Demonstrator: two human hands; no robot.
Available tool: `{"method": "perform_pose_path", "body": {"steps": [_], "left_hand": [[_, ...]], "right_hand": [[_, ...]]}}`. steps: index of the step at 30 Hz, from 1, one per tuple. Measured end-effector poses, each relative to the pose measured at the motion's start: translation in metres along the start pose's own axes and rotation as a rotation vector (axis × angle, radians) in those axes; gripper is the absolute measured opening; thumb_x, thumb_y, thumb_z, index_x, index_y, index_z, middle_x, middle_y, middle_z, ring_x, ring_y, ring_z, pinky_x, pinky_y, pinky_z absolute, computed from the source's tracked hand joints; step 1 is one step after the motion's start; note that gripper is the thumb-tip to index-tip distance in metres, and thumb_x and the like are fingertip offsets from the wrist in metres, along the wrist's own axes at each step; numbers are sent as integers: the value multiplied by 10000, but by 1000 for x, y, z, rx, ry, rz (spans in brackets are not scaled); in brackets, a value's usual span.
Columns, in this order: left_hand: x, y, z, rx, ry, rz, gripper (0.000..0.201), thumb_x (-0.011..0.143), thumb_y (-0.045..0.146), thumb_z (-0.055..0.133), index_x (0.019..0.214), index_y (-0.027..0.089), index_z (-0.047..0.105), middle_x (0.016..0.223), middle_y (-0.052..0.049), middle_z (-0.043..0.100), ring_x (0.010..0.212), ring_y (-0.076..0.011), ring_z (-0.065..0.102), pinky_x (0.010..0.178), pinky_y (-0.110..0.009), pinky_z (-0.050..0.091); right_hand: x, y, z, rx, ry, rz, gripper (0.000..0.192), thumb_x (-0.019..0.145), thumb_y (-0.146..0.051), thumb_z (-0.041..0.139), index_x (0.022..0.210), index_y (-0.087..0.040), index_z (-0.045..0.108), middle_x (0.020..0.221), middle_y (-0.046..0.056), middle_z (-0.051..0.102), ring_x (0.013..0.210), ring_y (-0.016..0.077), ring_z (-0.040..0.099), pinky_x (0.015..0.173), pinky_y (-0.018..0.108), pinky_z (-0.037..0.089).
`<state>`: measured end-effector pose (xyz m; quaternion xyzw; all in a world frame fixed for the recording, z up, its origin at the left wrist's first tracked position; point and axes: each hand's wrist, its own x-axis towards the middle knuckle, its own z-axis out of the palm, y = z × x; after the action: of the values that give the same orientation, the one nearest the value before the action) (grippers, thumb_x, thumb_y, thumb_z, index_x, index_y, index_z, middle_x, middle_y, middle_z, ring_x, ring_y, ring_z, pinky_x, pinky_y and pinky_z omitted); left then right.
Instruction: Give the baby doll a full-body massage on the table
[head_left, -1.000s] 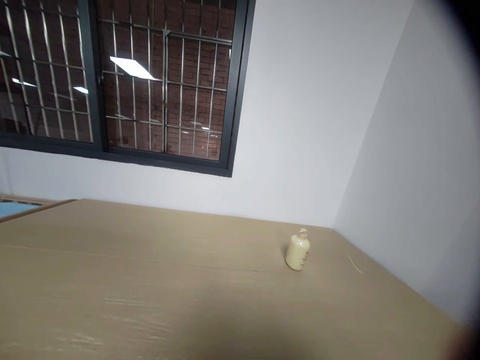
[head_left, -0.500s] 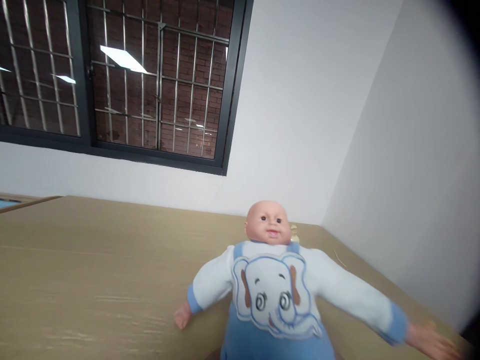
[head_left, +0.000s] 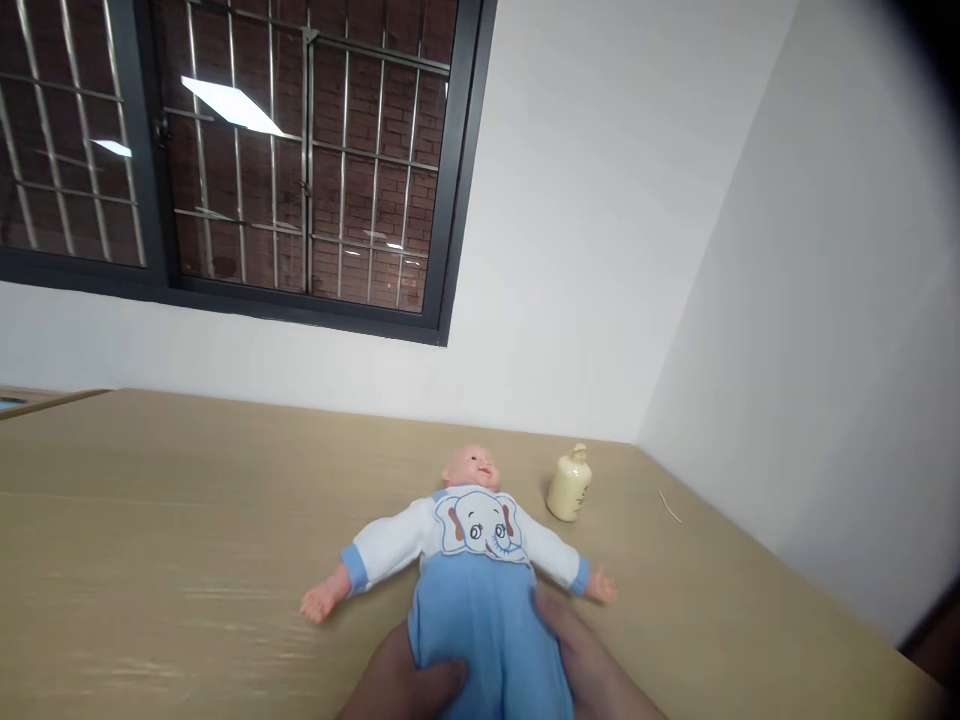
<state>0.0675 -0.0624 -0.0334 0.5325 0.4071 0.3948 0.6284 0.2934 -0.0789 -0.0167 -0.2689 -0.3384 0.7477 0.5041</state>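
Observation:
A baby doll (head_left: 480, 625) in a white and blue outfit with an elephant patch lies on its back, head away from me and arms spread. My left hand (head_left: 412, 677) grips its lower body from the left, thumb over the blue trousers. On the other side, my right hand (head_left: 589, 655) is pressed around the doll's hip, with its fingers partly hidden by the cloth. The doll's feet are out of view below. Beyond its arm on the right stands a cream bottle (head_left: 568, 490) with dark markings.
The doll lies on a wooden table (head_left: 187, 520), which meets a white wall (head_left: 570, 250) at the back. A thin pale strand (head_left: 670, 506) lies near the right edge. A barred window (head_left: 300, 160) is above on the left.
The doll has gone from raised close to me to lying back on the table, farther away. My hands now show at its hips, and the bottle behind it has come into view.

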Motion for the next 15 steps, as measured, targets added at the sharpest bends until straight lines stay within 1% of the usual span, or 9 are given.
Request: {"method": "perform_pose_path", "body": {"steps": [2,4,7,9,12,15], "left_hand": [[2,0,1,-20,-4,-2,659,651,320,722,1263,102,612,1249,-161,682,1221,-393,588,1048,-470,475],[2,0,2,-39,-35,-7,694,655,333,733,1299,114,595,1268,-157,673,1246,-390,574,1063,-478,463],[3,2,4,-99,-121,5,738,666,397,768,1332,136,584,1218,-153,699,1227,-389,589,1069,-490,455],[4,3,4,-119,-152,17,725,648,455,794,1293,169,627,1160,-134,725,1195,-391,610,1051,-471,472],[5,9,3,-51,-175,10,666,628,522,806,1214,228,689,1097,-86,749,1200,-390,604,1040,-441,477],[2,21,2,3,-243,-19,612,665,570,774,1175,237,711,1070,-61,753,1194,-375,609,1042,-439,467]], "right_hand": [[-2,3,2,-7,-12,-15,588,921,-410,617,1438,-171,472,1303,157,640,1226,338,588,1034,523,435],[-4,4,5,-45,-15,-26,602,910,-345,636,1455,-170,450,1306,158,640,1211,333,602,1038,525,433],[-4,3,9,-102,6,-42,592,891,-337,663,1429,-168,483,1301,159,643,1202,338,609,1038,527,437],[-3,1,11,-134,33,-46,594,868,-343,685,1408,-172,506,1287,157,653,1194,347,613,1024,533,449],[-3,-1,12,-183,67,-27,587,853,-372,695,1378,-168,533,1264,154,666,1171,355,627,1003,536,468],[-4,-5,10,-258,87,-32,539,860,-385,691,1337,-162,573,1270,141,665,1162,341,633,1014,513,466]]}}
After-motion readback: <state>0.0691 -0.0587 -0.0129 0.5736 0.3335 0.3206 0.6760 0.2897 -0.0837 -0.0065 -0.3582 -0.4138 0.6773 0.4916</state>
